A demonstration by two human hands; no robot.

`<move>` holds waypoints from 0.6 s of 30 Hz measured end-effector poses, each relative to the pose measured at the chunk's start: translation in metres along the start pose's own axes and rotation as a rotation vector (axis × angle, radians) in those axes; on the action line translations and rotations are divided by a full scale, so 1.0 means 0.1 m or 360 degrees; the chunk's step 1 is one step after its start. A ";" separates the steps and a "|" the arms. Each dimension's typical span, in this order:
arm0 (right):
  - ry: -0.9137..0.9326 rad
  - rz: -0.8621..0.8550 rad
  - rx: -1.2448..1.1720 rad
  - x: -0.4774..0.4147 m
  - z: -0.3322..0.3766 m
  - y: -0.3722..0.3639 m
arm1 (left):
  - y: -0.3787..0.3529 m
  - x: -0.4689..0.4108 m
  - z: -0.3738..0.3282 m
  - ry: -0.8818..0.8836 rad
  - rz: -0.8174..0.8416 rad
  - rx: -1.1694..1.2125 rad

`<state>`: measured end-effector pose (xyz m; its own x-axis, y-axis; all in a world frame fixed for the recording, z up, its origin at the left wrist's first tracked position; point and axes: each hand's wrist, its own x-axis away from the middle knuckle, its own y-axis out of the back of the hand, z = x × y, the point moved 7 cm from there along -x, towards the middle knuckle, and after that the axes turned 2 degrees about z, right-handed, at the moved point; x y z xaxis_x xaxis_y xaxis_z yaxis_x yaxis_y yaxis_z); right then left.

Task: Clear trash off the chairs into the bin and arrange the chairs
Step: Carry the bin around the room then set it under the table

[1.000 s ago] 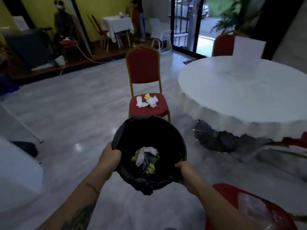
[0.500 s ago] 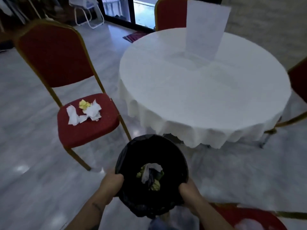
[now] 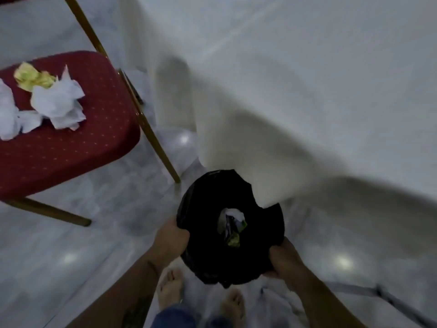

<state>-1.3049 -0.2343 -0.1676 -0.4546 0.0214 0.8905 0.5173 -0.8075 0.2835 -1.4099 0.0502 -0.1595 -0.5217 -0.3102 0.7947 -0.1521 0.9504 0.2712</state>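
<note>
At the left of the frame, a red chair [image 3: 71, 147] carries crumpled white tissues [image 3: 59, 102] and a yellow paper wad [image 3: 33, 76] on its seat, the wad touching the tissues. Low in the centre, the left hand [image 3: 170, 242] has its grip curled over the near-left rim of the black-lined bin [image 3: 205, 204]. Blurred scraps [image 3: 233, 226], perhaps paper, lie inside. The right hand [image 3: 283, 259] has its grip closed on the near-right rim. The white-clothed surface [image 3: 307, 91] fills the upper right, its hem overlapping the bin's far edge.

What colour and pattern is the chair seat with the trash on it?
Dark red with a grid of small gold dots, on the chair seat; head view.
</note>
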 end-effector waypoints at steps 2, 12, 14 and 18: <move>-0.0004 0.0000 -0.0042 -0.21 0.01 -0.10 | 0.02 -0.15 -0.01 0.0018 0.0019 0.0027; -0.0020 -0.0214 -0.0290 -0.93 -0.11 -0.58 | -0.06 -0.70 -0.15 -0.0083 0.0240 0.0274; 0.0014 -0.0241 -0.0279 -0.98 -0.10 -0.60 | -0.12 -0.73 -0.18 -0.0086 0.0288 0.0193; -0.0047 -0.0265 -0.0483 -1.03 -0.14 -0.63 | -0.17 -0.77 -0.24 -0.0038 0.0329 0.0054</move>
<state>-1.3008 -0.1933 -0.2822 -0.4912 0.1809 0.8520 0.1963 -0.9300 0.3107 -1.3467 0.0579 -0.2124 -0.5643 -0.1083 0.8184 -0.0678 0.9941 0.0848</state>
